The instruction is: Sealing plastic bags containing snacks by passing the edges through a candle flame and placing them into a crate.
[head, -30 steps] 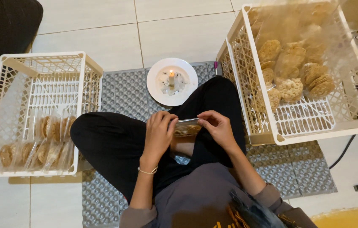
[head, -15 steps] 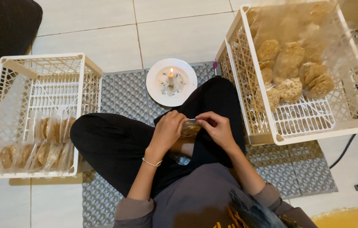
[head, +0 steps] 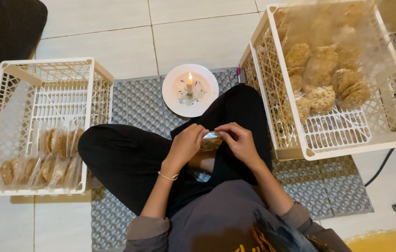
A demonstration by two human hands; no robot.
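Both hands have drawn closer over the lap since a second ago, pinching the small clear packet [head: 211, 141] between them. Left hand [head: 186, 145] has its grip clenched on the packet's near end; right hand [head: 237, 140] grasps the other end with its fingertips. Just beyond the knees a lit candle [head: 189, 84] stands on a white plate [head: 207, 101] on the grey mat [head: 132, 100]. Left crate [head: 44, 65] holds bagged crackers [head: 44, 158]; right crate [head: 347, 149] holds loose crackers [head: 321, 70]
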